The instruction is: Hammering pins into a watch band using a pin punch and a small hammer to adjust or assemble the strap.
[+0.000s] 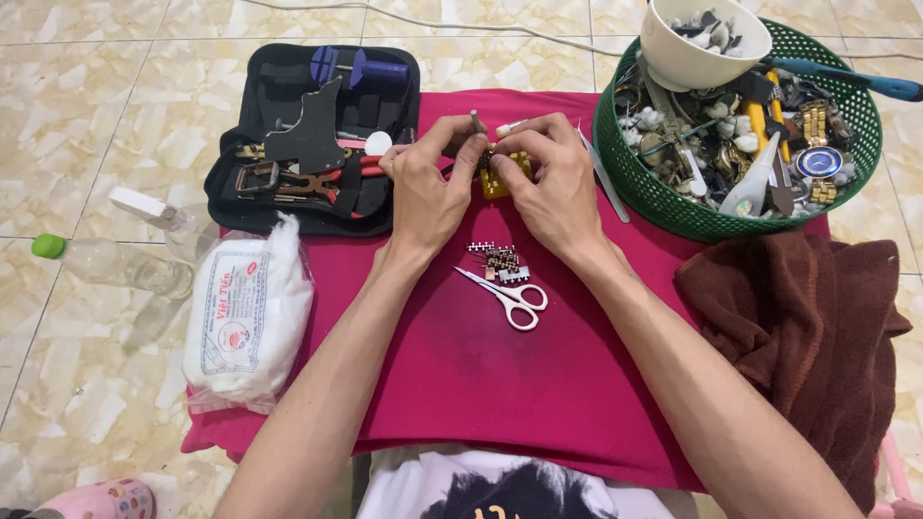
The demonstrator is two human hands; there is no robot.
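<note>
We sit on a marbled tile floor [87, 115] at a magenta cloth [481, 384]. Near its far edge our left hand [428, 187] pinches a small pin tool [478, 123], and our right hand [553, 183] closes on a yellow block [500, 183]. Scissors [510, 300] and watch links [495, 259] lie mid-cloth. Tool case [317, 135] at far-left corner; green basket [673, 207] at far-right; cotton bag [245, 322] on left edge; brown towel [798, 327] on right.

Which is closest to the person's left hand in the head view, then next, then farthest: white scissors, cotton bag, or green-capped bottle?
From the left hand:
1. White-handled scissors, just below on the pink cloth.
2. Clear plastic bag of white cotton, at the cloth's left edge.
3. Clear green-capped bottle, far left on the floor.
</note>
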